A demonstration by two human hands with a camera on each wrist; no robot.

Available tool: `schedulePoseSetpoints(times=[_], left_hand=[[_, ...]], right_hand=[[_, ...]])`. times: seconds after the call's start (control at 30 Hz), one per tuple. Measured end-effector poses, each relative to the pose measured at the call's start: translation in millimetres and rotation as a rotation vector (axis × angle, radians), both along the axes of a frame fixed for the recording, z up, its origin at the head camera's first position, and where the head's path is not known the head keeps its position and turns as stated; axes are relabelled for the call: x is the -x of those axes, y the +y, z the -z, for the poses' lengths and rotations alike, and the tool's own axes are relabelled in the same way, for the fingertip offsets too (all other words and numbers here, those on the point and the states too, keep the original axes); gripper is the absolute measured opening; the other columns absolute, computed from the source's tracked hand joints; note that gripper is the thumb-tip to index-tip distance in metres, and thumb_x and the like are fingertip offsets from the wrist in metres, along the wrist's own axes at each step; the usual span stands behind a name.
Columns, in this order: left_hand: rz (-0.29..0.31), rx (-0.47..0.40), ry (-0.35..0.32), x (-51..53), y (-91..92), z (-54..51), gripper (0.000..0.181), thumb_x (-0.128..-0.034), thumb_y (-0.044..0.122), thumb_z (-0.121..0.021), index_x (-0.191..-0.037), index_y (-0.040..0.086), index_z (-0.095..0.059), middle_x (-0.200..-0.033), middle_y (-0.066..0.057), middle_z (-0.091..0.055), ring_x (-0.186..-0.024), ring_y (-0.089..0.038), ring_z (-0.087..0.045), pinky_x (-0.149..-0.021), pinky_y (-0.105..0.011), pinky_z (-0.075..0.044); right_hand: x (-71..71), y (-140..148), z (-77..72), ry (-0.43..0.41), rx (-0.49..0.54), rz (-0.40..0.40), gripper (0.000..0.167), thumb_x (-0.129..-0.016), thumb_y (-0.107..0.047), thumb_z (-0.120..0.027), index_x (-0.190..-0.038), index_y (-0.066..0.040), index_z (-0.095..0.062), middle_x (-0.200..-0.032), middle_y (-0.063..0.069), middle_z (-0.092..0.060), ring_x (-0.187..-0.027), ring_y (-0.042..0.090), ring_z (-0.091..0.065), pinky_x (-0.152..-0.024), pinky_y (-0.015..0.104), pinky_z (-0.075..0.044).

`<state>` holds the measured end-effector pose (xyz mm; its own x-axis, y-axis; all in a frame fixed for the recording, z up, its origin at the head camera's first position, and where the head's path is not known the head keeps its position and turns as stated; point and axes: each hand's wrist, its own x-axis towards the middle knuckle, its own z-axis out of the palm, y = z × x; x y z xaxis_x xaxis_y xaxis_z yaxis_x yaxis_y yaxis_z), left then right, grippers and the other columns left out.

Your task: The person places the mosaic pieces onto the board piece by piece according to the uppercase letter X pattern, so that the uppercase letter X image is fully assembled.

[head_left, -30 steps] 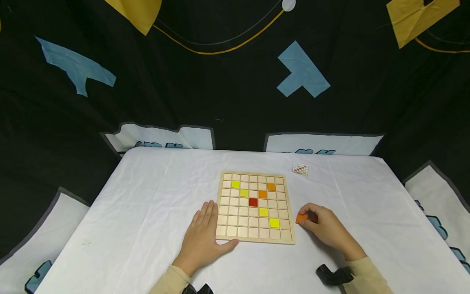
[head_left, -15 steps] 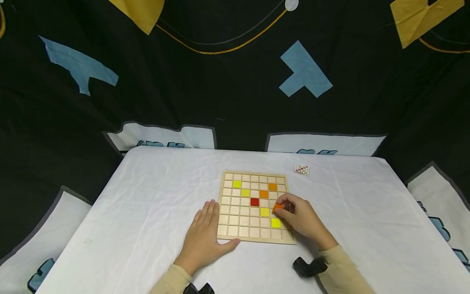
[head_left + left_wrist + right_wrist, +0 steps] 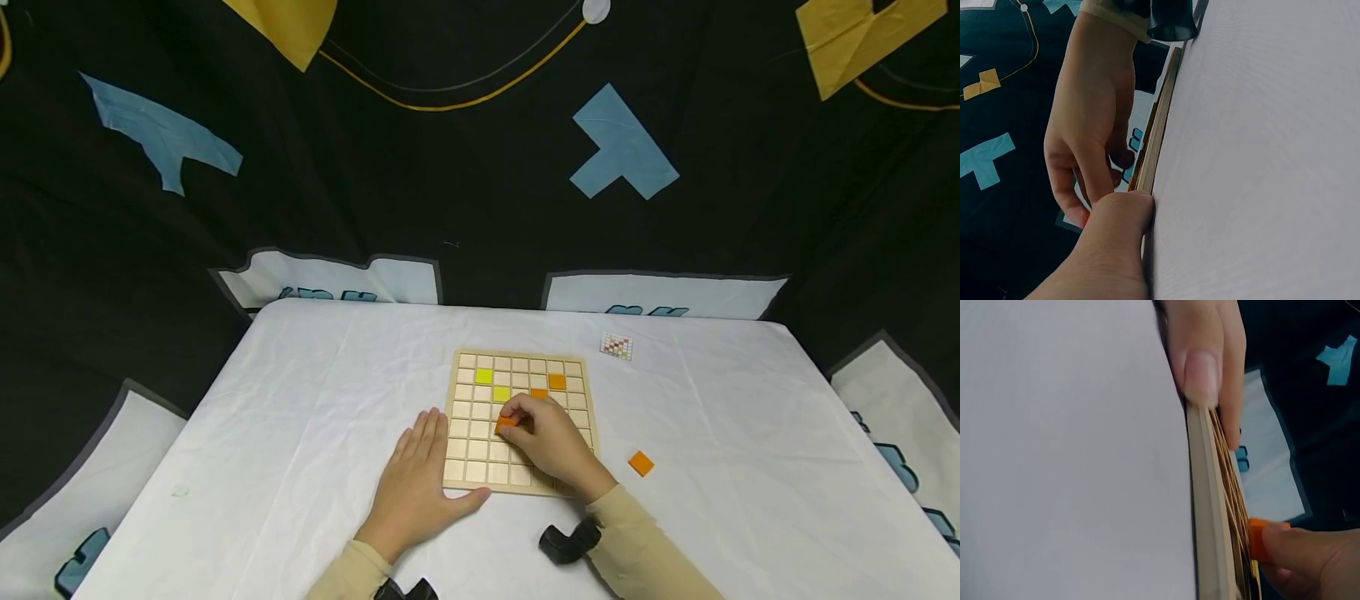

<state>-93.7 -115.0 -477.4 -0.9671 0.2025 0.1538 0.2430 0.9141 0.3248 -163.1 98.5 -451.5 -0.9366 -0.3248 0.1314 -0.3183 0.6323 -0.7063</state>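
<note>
A square wooden board (image 3: pixel 468 472) with a grid of pale cells lies on the white table. My left hand (image 3: pixel 411 492) rests at its left edge, fingers straight, with the thumb along the front edge. Over the middle of the board my right hand (image 3: pixel 551 442) pinches an orange tile (image 3: pixel 504 424) between thumb and fingers; the right wrist view shows this orange tile (image 3: pixel 1259 540) tilted at the board's surface. Two yellow tiles (image 3: pixel 484 376) and an orange tile (image 3: pixel 557 382) show in the cells, with another orange one partly covered. The right hand hides the lower right cells.
A loose orange tile (image 3: pixel 641 463) lies on the white tablecloth (image 3: pixel 750 433) right of the board. Behind it, near the far edge, is a small pattern card (image 3: pixel 617 346). A black curtain (image 3: pixel 480 192) with blue and yellow shapes hangs behind the table.
My right hand has carried the orange tile leftward from beside the board to over its middle. A loose orange tile on the table has come into view. The left hand has stayed put.
</note>
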Motion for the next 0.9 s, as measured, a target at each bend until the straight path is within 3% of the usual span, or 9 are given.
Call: schedulePoseSetpoints(times=[0.2, 0.47, 0.7, 0.9], left_hand=[[0.003, 0.0, 0.008, 0.4, 0.4, -0.6, 0.116, -0.0782, 0.078, -0.059, -0.155, -0.003, -0.026, -0.163, -0.018, -0.024, -0.154, -0.031, -0.019, -0.125, -0.048, -0.021], [0.002, 0.005, 0.016, 0.5, 0.1, -0.4, 0.117, -0.0778, 0.078, -0.059, -0.155, -0.004, -0.026, -0.163, -0.018, -0.025, -0.153, -0.031, -0.021, -0.124, -0.048, -0.022], [-0.005, 0.007, -0.002, 0.1, 0.2, 0.1, 0.117, -0.0779, 0.079, -0.058, -0.155, -0.003, -0.025, -0.164, -0.017, -0.024, -0.154, -0.03, -0.019, -0.125, -0.047, -0.02], [-0.004, 0.001, -0.012, -0.2, 0.0, 0.2, 0.118, -0.0781, 0.08, -0.057, -0.155, -0.003, -0.024, -0.164, -0.017, -0.023, -0.154, -0.03, -0.018, -0.125, -0.047, -0.02]], right_hand=[[-0.2, -7.1, 1.7, 0.058, -0.085, -0.002, 0.01, -0.087, -0.022, -0.077, -0.093, -0.026, -0.07, -0.083, -0.017, -0.065, -0.083, 0.008, -0.048, -0.076, 0.025, -0.043], [-2.2, -6.1, 2.8, 0.1, -0.114, -0.012, 0.01, -0.088, -0.024, -0.076, -0.098, -0.021, -0.076, -0.103, -0.007, -0.065, -0.104, 0.015, -0.051, -0.091, 0.036, -0.047], [-4.0, -5.1, 2.8, 0.148, -0.142, -0.012, 0.011, -0.086, -0.025, -0.078, -0.095, -0.02, -0.08, -0.1, -0.008, -0.064, -0.093, 0.013, -0.048, -0.079, 0.031, -0.043], [-4.8, -2.1, 1.8, 0.145, -0.157, -0.023, 0.014, -0.086, -0.025, -0.078, -0.1, -0.022, -0.078, -0.101, -0.009, -0.064, -0.092, 0.012, -0.047, -0.08, 0.03, -0.042]])
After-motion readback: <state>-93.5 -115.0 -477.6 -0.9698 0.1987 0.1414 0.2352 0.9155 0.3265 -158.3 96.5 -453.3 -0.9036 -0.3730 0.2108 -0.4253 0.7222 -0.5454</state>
